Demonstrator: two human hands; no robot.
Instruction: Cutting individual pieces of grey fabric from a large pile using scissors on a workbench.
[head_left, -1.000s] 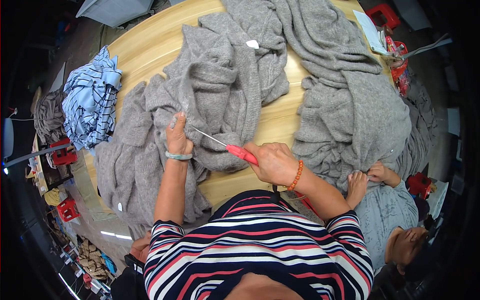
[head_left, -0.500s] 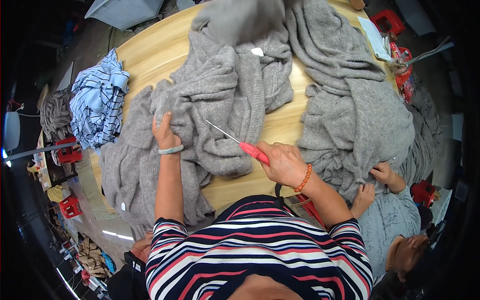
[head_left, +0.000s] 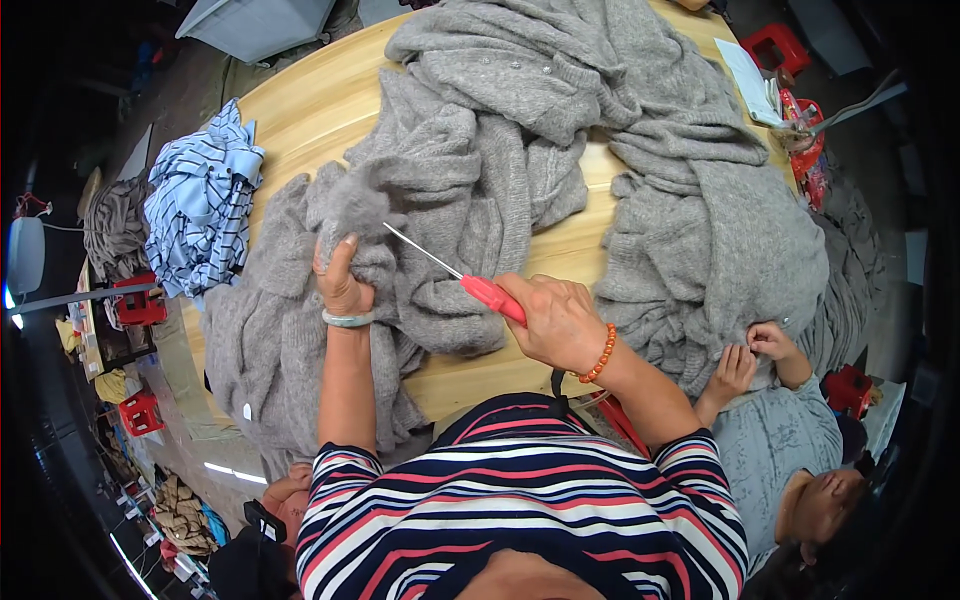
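- Far left, a crumpled blue striped garment [head_left: 200, 200] sat on the edge of the wooden table [head_left: 320, 90].
- Next over, a heap of grey knits [head_left: 250, 335] hung off the near side, white tag [head_left: 247, 411] showing.
- Left hand [head_left: 345, 285], pale bangle [head_left: 347, 320] on the wrist: thumb and fingers pinched a bunched grey knit piece [head_left: 360, 205], left of the table's middle and kinda blurry.
- Right hand [head_left: 555, 320], orange bead bracelet [head_left: 603, 355] on: fingers wrapped tight round a red-handled tool [head_left: 490, 297], its thin metal shaft angled up-left. Tip was right by that knit; couldn't tell if it touched.
- Over right, another grey pile [head_left: 720, 230], with a co-worker's hands [head_left: 735, 370] at its near edge.
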